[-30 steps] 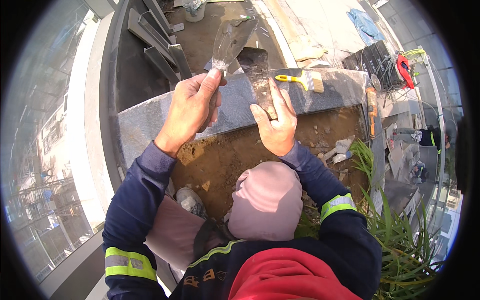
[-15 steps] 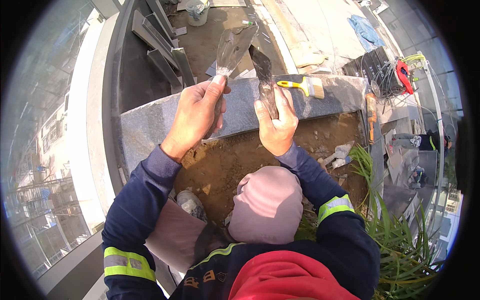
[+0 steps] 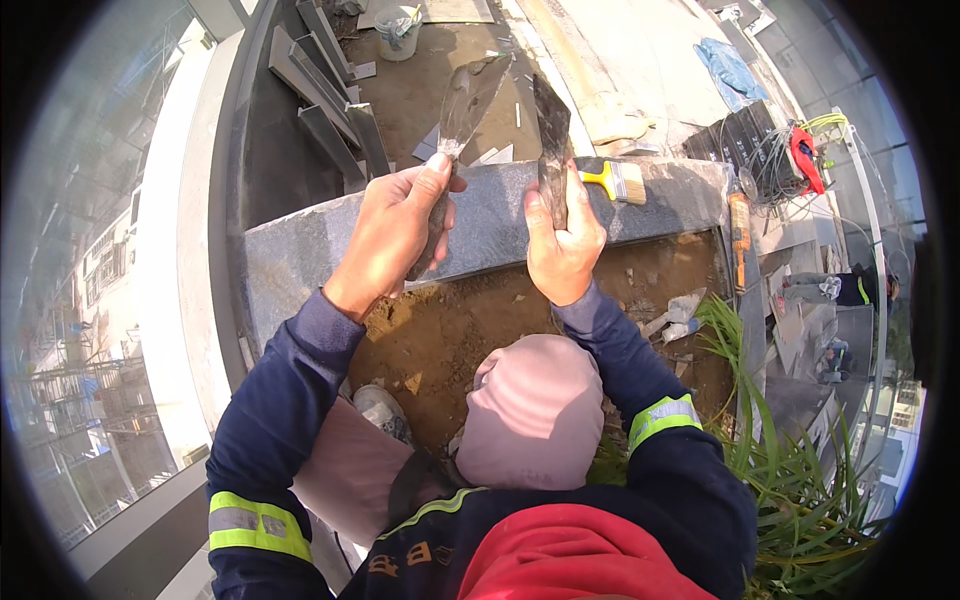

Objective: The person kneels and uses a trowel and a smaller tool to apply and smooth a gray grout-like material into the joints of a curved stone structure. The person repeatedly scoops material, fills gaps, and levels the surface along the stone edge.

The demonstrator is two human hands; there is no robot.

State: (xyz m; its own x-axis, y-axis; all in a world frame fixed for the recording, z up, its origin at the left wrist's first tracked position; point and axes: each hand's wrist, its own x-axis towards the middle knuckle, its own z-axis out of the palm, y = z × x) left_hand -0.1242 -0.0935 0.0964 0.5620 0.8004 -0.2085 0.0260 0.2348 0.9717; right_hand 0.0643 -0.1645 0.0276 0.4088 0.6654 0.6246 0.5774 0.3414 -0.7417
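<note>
My left hand (image 3: 395, 232) is closed round the handle of a pointed trowel (image 3: 472, 105), its grey-smeared, leaf-shaped blade angled up and to the right. In my right hand (image 3: 566, 245) is a dark, flat, scraper-like tool (image 3: 553, 130), held nearly upright between thumb and fingers. The two blades are apart, with a narrow gap between them. Both hands are in front of a grey stone slab (image 3: 310, 235). A yellow-handled paintbrush (image 3: 622, 182) lies on that slab just right of my right hand, which hides part of its handle.
Bare soil (image 3: 470, 310) fills the bed between the slab and my knees. An orange-handled power tool (image 3: 739, 225) rests at the slab's right end, near tangled cables (image 3: 778, 160). Long-leaved plants (image 3: 800, 490) grow at lower right. A white bucket (image 3: 398, 35) stands beyond; people are at far right.
My right hand has shifted slightly right, and its tool has swung from leaning left to nearly upright, now covering more of the brush handle. My left hand and trowel have barely moved.
</note>
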